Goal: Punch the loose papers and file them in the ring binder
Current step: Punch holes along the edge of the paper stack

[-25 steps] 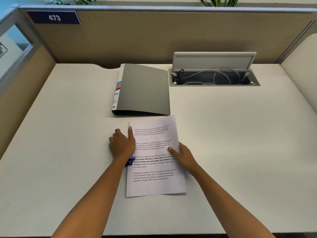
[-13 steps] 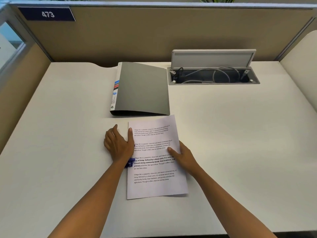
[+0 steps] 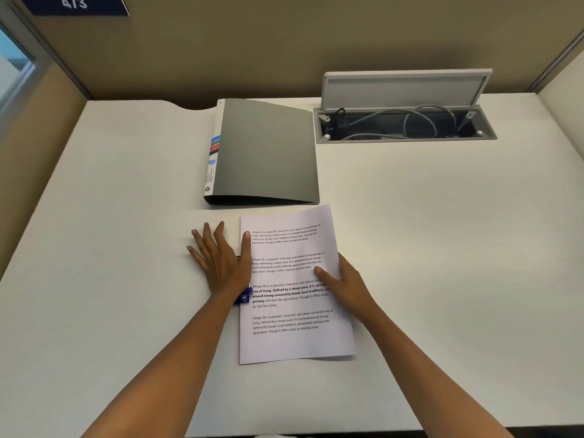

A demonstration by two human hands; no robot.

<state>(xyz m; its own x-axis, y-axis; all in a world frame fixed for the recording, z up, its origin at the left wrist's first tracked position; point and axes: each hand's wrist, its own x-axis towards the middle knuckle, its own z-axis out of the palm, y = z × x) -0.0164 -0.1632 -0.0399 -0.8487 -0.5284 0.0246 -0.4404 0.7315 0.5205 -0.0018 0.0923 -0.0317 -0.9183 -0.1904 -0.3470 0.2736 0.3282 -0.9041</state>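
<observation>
Flat, fingers-spread left hand (image 3: 221, 263) hides most of the blue punch (image 3: 245, 295); right hand (image 3: 346, 284) presses papers (image 3: 294, 343) flat.

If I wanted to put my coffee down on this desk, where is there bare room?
Bare desk lies right of the papers, below the open cable tray, and left of the ring binder, toward the partition. The middle is crowded: the left hand presses the hole punch, and the right hand rests on the papers.

Open desk (image 3: 442, 248) is seen at left and right of the frame. The centre is taken by the papers (image 3: 294, 343), the upper centre by the binder (image 3: 268, 153), the upper right by the cable box (image 3: 404, 121).
</observation>
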